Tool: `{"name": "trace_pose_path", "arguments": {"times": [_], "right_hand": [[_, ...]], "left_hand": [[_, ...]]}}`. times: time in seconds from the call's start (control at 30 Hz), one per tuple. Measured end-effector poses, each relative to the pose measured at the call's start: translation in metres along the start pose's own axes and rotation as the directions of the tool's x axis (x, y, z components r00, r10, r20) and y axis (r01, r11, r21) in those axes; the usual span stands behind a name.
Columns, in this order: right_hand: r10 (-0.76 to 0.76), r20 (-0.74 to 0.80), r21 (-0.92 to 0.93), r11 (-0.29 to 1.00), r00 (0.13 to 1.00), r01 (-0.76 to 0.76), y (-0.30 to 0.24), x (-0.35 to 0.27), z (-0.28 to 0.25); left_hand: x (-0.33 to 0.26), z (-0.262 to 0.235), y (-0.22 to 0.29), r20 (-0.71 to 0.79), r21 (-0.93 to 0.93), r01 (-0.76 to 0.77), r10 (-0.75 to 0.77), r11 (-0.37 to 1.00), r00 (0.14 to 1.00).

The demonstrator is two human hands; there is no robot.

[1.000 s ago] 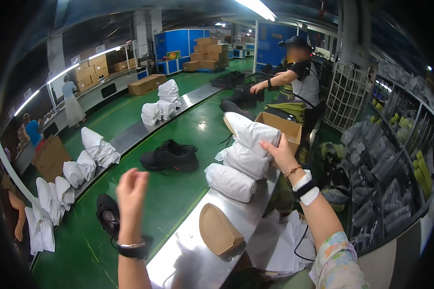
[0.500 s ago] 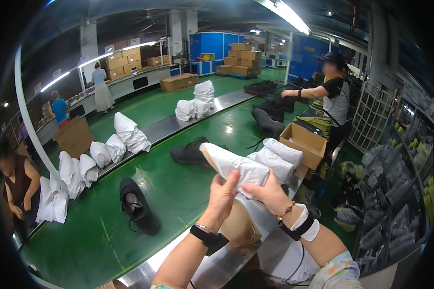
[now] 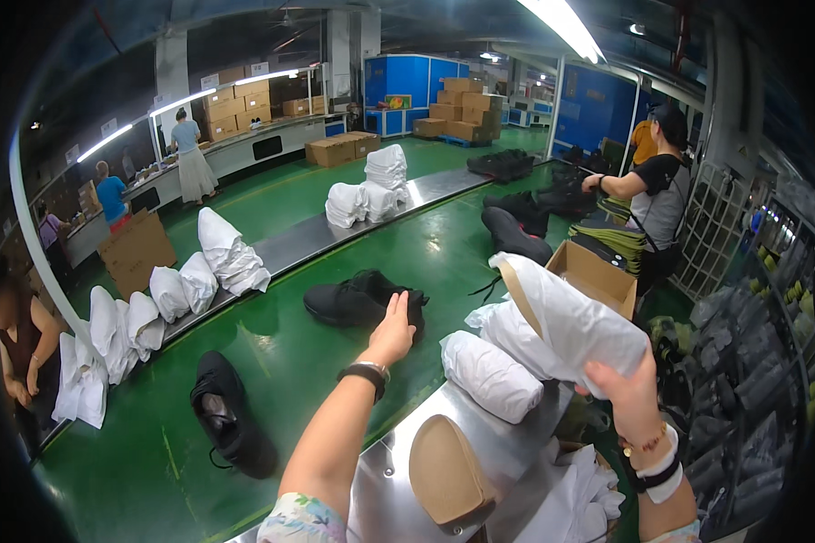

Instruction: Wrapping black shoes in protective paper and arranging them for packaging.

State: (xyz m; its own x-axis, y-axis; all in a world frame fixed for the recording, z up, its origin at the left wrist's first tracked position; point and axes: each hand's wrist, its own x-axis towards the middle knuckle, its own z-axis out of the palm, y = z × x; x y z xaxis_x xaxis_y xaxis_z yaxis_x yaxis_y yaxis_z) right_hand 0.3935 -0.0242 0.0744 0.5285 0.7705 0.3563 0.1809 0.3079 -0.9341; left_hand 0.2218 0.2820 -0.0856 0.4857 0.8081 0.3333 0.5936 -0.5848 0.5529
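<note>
My right hand (image 3: 627,385) grips the lower end of a paper-wrapped shoe insert (image 3: 570,317), white with a brown edge, held tilted above the metal ledge. To the left, my left hand (image 3: 392,333) is stretched out over the green belt at the near end of a black shoe (image 3: 358,297). Its fingers are straight and appear to meet the shoe, not wrapped round it. Beneath the raised insert lie more white paper-wrapped bundles (image 3: 492,376). A bare brown toe-shaped insert (image 3: 448,471) rests on the ledge between my forearms. Another black shoe (image 3: 233,412) stands on the belt farther left.
White-wrapped bundles (image 3: 226,253) line the belt's far metal edge (image 3: 308,235). An open cardboard box (image 3: 598,276) stands at the right, near a co-worker (image 3: 656,172) and more black shoes (image 3: 516,226). A rack of bagged items (image 3: 752,362) rises on the right.
My left hand has let go of the wrapped insert and moved left to the black shoe. My right hand has carried the insert to the right. The belt's shoes have shifted slightly left.
</note>
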Motion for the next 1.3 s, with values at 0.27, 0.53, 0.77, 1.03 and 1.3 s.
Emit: {"name": "trace_pose_path", "arguments": {"times": [0.27, 0.53, 0.77, 1.03, 1.3], "right_hand": [[0.179, 0.133, -0.019, 0.984, 0.975, -0.178, 0.025, 0.008, 0.003], [0.260, 0.498, -0.025, 0.958, 0.827, -0.287, 0.044, 0.022, 0.090], [0.535, 0.570, -0.317, 0.843, 0.624, -0.434, 0.035, 0.015, 0.162], [0.678, 0.430, -0.556, 0.719, 0.596, -0.417, 0.034, 0.052, 0.213], [0.114, 0.518, -0.751, 0.536, 0.848, 0.386, 0.105, 0.008, 0.289]], "left_hand": [[-0.027, -0.027, -0.043, 0.079, 0.215, -0.084, 0.069, 0.973, 0.995], [-0.145, -0.120, -0.022, 0.429, 0.114, -0.053, -0.001, 0.992, 0.903], [-0.147, -0.152, -0.032, -0.270, 0.115, 0.094, -0.060, 0.989, 0.961], [-0.129, -0.130, -0.091, -0.089, -0.190, 0.125, -0.143, 0.974, 0.986], [-0.123, -0.143, -0.084, -0.093, -0.117, 0.203, -0.214, 0.972, 0.972]]}}
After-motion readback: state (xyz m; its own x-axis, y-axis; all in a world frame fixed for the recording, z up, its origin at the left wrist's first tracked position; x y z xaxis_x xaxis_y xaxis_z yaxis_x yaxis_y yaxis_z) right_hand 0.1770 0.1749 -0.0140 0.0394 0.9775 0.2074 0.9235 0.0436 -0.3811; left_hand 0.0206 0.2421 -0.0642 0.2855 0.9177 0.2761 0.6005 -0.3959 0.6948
